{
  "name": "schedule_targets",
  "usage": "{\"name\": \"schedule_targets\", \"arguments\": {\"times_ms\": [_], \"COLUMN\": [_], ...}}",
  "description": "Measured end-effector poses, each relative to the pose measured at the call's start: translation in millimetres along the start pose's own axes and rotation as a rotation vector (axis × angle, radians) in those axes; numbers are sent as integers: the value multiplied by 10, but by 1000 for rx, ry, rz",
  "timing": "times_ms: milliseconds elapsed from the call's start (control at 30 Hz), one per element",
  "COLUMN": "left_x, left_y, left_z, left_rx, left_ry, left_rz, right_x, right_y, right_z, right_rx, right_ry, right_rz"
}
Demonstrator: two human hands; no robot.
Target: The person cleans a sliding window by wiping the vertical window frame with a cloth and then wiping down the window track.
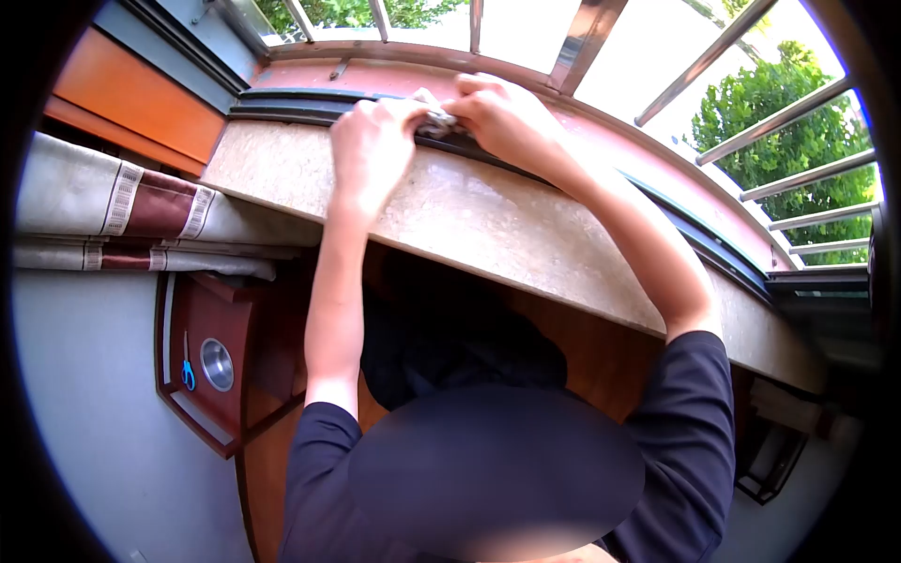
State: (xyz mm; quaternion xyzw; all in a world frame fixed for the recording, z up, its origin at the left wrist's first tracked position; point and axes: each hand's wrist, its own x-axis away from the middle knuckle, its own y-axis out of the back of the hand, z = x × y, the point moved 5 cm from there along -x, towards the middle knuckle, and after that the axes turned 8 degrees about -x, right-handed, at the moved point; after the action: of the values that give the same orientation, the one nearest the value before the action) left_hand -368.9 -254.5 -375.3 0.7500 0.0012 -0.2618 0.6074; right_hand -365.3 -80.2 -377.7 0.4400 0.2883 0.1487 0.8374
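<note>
Both of my hands meet over the dark window track at the outer edge of the stone sill. Between them is a small crumpled whitish-grey cloth. My left hand has its fingers closed on the cloth's left side. From the right, my right hand pinches the other side of it. The cloth lies at the track, and its lower part is hard to make out.
Metal bars stand beyond the pink outer ledge. A striped curtain hangs at the left. Below it, a dark red wooden stand bears a metal bowl and blue-handled scissors.
</note>
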Motion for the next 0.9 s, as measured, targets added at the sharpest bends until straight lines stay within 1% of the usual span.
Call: {"name": "schedule_targets", "arguments": {"times_ms": [100, 167, 233, 267, 333, 367, 467, 533, 633, 667, 700, 767, 833, 900], "left_x": [54, 88, 103, 104, 107, 90, 32, -4, -46, -56, -71, -133, -165, -251], "left_y": [-121, -138, -173, -213, -238, -242, -181, -169, -198, -181, -183, -222, -231, -211], "left_z": [-559, -948, -1328, -1485, -1746, -1789, -1808, -1746, -1752, -1753, -1750, -1743, -1690, -1710], "left_rx": [-12, 96, 191, 200, 161, 166, 129, 141, 76, 80, 61, 42, 96, 113], "left_ry": [-133, -249, -271, -282, -374, -382, -340, -355, -421, -430, -450, -466, -523, -593], "left_rz": [49, 60, 181, 183, 133, 131, 218, 342, 317, 372, 366, 417, 304, 353], "right_x": [575, 1016, 1399, 1569, 1753, 1789, 1701, 1639, 1674, 1684, 1674, 1665, 1701, 1727], "right_y": [285, 558, 771, 835, 979, 1003, 961, 964, 917, 897, 896, 863, 840, 822], "right_z": [-153, -146, -160, -231, -222, -229, -238, -207, -213, -210, -193, -159, -173, -203], "right_rx": [98, 189, 206, 220, 267, 258, 221, 239, 210, 215, 225, 250, 224, 217], "right_ry": [-65, -110, -203, -221, -246, -262, -280, -304, -308, -341, -342, -349, -364, -343], "right_rz": [-2, -105, -127, -139, -146, -152, -164, -135, -184, -187, -187, -221, -264, -305]}}
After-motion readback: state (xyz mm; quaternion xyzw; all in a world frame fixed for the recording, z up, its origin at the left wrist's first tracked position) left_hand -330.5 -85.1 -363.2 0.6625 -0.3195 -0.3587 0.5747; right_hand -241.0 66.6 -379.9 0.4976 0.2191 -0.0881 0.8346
